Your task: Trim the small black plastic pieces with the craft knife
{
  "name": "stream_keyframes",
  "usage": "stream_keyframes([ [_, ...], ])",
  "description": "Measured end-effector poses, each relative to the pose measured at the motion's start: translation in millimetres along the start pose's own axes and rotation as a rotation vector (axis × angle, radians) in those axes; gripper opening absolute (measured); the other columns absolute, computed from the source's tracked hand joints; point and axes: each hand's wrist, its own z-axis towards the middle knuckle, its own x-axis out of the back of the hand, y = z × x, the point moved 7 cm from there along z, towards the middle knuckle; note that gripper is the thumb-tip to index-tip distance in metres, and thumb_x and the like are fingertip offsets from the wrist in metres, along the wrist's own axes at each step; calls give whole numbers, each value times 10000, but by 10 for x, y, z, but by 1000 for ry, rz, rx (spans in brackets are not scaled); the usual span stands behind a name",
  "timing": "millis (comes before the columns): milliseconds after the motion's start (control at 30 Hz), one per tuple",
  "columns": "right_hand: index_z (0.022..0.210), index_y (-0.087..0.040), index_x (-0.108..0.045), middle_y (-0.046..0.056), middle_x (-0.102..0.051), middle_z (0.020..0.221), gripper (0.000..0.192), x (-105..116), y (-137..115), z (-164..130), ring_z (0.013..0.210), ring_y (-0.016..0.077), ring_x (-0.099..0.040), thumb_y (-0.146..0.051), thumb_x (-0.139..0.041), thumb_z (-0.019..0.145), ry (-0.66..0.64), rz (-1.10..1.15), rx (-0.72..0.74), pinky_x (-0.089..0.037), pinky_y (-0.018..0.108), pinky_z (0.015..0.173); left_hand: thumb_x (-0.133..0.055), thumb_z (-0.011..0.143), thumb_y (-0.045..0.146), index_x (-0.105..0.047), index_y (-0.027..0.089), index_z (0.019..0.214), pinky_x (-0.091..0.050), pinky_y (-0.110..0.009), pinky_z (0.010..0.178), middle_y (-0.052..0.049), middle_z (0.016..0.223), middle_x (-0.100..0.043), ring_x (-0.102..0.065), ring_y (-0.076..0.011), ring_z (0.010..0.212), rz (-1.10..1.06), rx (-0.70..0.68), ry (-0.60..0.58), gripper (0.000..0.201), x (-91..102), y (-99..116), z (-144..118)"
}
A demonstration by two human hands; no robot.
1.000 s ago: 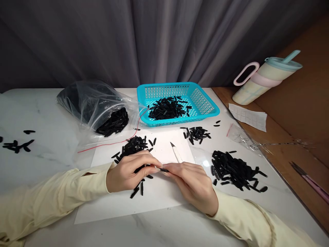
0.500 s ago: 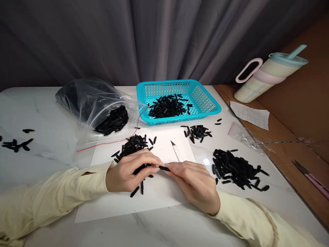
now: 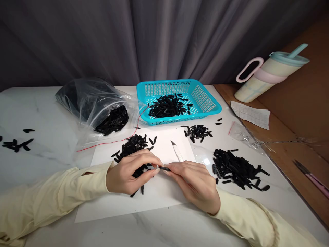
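Between my fingertips is a small, slim black piece (image 3: 164,168), its ends pinched by both hands above a white paper sheet (image 3: 102,206). My left hand (image 3: 133,169) has thumb and fingers closed on the piece's left end. On its right end, my right hand (image 3: 194,181) is closed in a pinch. A pile of similar black pieces (image 3: 135,144) lies on the paper behind and under my left hand, which hides part of it. Just behind my right hand rests a craft knife (image 3: 177,151) with a pale handle, its blade pointing away from me.
At the back stands a turquoise basket (image 3: 217,110) holding black pieces, beside an open clear zip bag (image 3: 84,99) of them. Further piles lie right (image 3: 238,169) and behind the knife (image 3: 197,132). A tumbler (image 3: 267,77), paper slip (image 3: 250,115) and pink-handled tool (image 3: 312,178) are far right.
The black piece has turned slightly between my fingertips and now shows a shinier, ridged side. Both hands stay in nearly the same place.
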Motion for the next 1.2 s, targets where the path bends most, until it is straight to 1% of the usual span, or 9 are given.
stream_keyframes([
  [267,931,-157,-604,51,-711,777,121,-26,-41,-9,650,140,-660,-77,-528,881,3,-11,-7,-517,245,592,-517,840,58,-535,139,1073,-529,-291,684,-107,861,-669,-622,-175,799,14,-3,2,247,-1,-4,-5],
  [367,897,-154,-619,49,-708,732,121,30,42,80,597,137,-650,-150,-501,921,-103,-84,-59,-500,240,562,-525,834,60,-537,141,1053,-508,-297,698,-99,855,-667,-612,-173,796,63,17,29,234,9,-21,-9],
  [533,678,-169,-645,-23,-572,427,380,459,266,363,313,71,-484,-353,-448,946,-533,-271,-60,-321,194,317,-499,826,63,-543,150,1014,-447,-337,770,-90,908,-661,-580,-191,859,175,101,53,212,32,-85,-3],
  [667,702,-185,-668,-30,-626,470,239,809,243,520,327,48,-528,-284,-558,890,-530,-149,-187,-360,125,318,-495,828,89,-539,157,1043,-415,-370,831,-95,980,-663,-560,-215,938,187,71,9,230,10,-68,3],
  [733,730,-194,-681,-32,-657,517,139,727,153,498,354,56,-557,-205,-616,853,-492,-15,-248,-399,119,330,-536,830,123,-540,153,1063,-411,-374,829,-98,968,-668,-560,-220,936,194,30,28,235,24,-42,3],
  [900,767,-175,-675,-43,-654,533,123,194,38,337,416,62,-579,-185,-605,867,-465,169,-335,-454,123,435,-568,868,276,-542,145,1127,-414,-354,764,-98,904,-680,-575,-210,865,246,-116,62,291,24,34,-16],
  [1000,773,-179,-660,-37,-631,531,222,135,23,326,409,65,-539,-268,-523,924,-547,125,-279,-422,149,441,-557,876,276,-549,148,1127,-406,-351,753,-88,883,-687,-580,-207,852,297,-153,49,282,7,52,-22],
  [1133,704,-195,-637,4,-553,462,471,500,186,195,364,112,-485,-397,-314,981,-893,-251,-174,-327,228,385,-540,830,143,-570,144,1067,-374,-382,809,-90,957,-688,-554,-236,947,390,-79,-39,239,80,19,74],
  [1200,586,-222,-598,1,-491,371,555,917,434,140,276,124,-427,-465,-275,967,-860,-570,-203,-224,248,316,-507,834,147,-599,138,992,-356,-389,842,-88,946,-680,-541,-242,962,413,-9,-198,184,107,-26,152],
])
